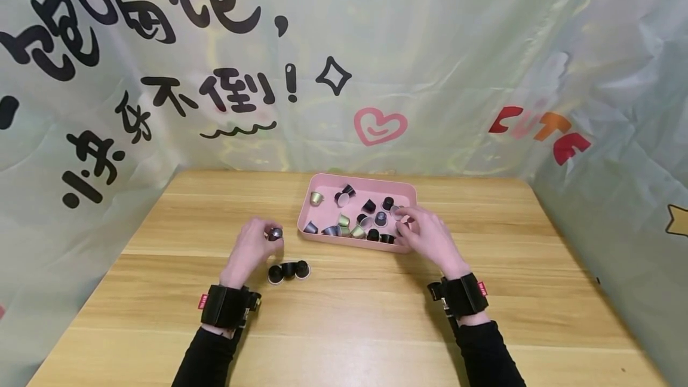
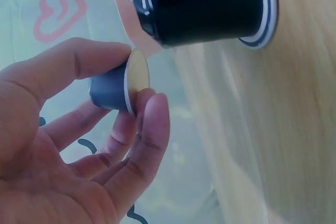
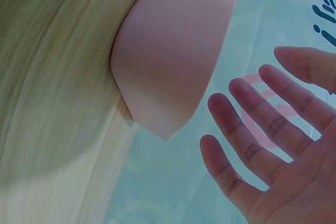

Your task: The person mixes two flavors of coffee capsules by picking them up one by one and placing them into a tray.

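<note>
My left hand (image 1: 261, 239) pinches a small dark capsule (image 1: 275, 233) just above the wooden table, left of a pink tray (image 1: 346, 241). In the left wrist view the fingertips (image 2: 152, 114) and thumb hold this grey-blue capsule (image 2: 113, 87) by its foil-lidded end. Three black capsules (image 1: 289, 270) lie in a row on the table right below that hand, and they loom large in the left wrist view as black capsules (image 2: 205, 3). My right hand (image 1: 416, 227) hovers over the tray's front right corner with its fingers (image 3: 247, 108) straight and spread, holding nothing.
Several dark, silver and gold capsules (image 1: 349, 220) lie loose in the pink tray (image 3: 173, 51). The wooden table (image 1: 349, 321) is walled in by printed plastic sheeting (image 1: 344, 76) at the back and on both sides.
</note>
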